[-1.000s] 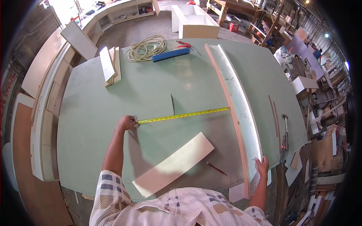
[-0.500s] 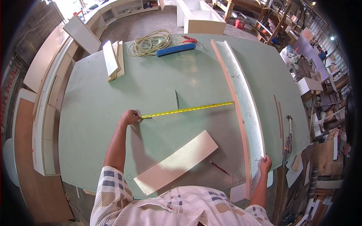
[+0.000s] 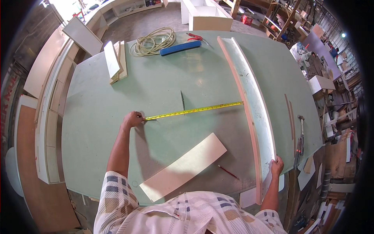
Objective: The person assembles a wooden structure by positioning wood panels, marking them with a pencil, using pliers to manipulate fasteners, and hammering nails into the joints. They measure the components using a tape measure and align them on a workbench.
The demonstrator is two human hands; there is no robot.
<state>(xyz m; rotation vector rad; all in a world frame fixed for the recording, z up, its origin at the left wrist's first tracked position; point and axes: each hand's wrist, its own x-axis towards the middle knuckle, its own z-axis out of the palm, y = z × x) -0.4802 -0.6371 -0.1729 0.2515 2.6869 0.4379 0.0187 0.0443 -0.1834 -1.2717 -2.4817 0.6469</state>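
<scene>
My left hand [image 3: 133, 119] is closed on one end of a yellow tape measure [image 3: 200, 109]. The blade stretches across the green tabletop [image 3: 97, 144] to the reddish-brown edge of a long, shallow trough-like board [image 3: 258, 109] on the right. Around the near end of that board's white raised edge, my right hand [image 3: 277, 165] is wrapped. A thin dark strip [image 3: 150, 119] lies beside my left fingers. Just beyond the tape rests a narrow dark pointed piece [image 3: 182, 99]. Nearer to me are a pale rectangular board [image 3: 184, 167], set diagonally, and a dark red pencil [image 3: 228, 172].
On the table's far side lie a coiled hose [image 3: 154, 42], a blue bar [image 3: 180, 48], a red air blow gun [image 3: 196, 38] and stacked board offcuts [image 3: 116, 62]. A hammer [image 3: 301, 126], pliers [image 3: 299, 150] and thin strips [image 3: 290, 117] lie right. White cabinets [image 3: 50, 132] stand left.
The view has shifted slightly. Both hands keep their holds, and the tape still spans from my left hand to the long board.
</scene>
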